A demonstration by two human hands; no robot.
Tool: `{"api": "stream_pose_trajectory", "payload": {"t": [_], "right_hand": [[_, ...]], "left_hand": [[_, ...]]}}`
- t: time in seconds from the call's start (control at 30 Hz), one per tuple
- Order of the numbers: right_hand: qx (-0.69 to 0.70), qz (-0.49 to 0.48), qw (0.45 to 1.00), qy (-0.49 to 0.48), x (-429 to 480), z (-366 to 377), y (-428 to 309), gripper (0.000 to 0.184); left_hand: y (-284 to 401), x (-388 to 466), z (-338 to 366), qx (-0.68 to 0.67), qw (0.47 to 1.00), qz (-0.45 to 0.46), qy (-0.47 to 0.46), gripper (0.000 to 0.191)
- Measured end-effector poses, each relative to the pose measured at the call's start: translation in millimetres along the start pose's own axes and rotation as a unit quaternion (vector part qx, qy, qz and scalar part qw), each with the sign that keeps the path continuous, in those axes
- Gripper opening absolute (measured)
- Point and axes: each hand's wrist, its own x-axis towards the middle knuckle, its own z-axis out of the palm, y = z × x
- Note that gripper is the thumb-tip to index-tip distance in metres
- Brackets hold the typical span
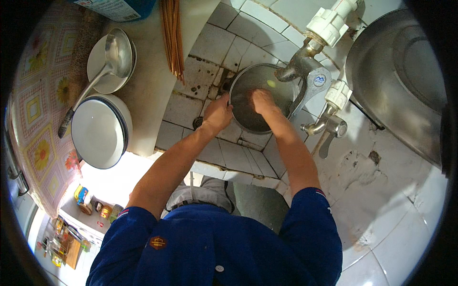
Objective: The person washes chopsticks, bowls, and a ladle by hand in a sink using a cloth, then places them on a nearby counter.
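Note:
A round metal pot (250,123) stands in the white-tiled sink (182,109) in front of me. My left hand (217,113) grips the pot's left rim. Inside the pot is my right hand (264,100), its fingers pointing down and left. The fingertips are blurred, and what they touch or hold cannot be made out. A pale yellow-green spot shows near the inner wall, above my right hand. Over the pot's right edge hangs a metal tap (304,69) with a lever handle.
A second tap (325,125) sticks out lower right. A large metal basin (379,71) leans against the wall. Left of the sink, a counter (148,78) holds chopsticks (172,39), a ladle (118,53) on stacked plates (94,66) and stacked white bowls (98,132).

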Motion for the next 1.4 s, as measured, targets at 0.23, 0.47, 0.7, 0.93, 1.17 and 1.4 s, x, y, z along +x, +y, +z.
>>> {"api": "stream_pose_trajectory", "payload": {"t": [0.23,0.47,0.7,0.93,1.17,1.4], "right_hand": [[-0.015,0.003,1.000,0.022,-56,60,15,0.015],[-0.012,0.043,0.986,0.159,-11,43,9,0.049],[0.022,0.095,0.995,0.009,-59,43,-1,0.051],[-0.141,-0.071,0.971,0.177,-16,12,-21,0.041],[0.048,0.175,0.973,0.142,-34,7,19,0.048],[-0.203,-0.016,0.958,0.201,-42,73,4,0.036]], "left_hand": [[-9,3,10,0.015,1.000,0.008,0.013,0.022],[3,6,13,0.007,0.999,0.031,0.008,0.022],[-5,7,11,0.031,0.999,-0.001,-0.008,0.026],[-11,10,15,0.038,0.999,0.031,0.011,0.026],[6,5,3,0.007,0.999,-0.024,-0.026,0.028],[3,7,10,0.044,0.999,0.002,-0.013,0.026]]}}
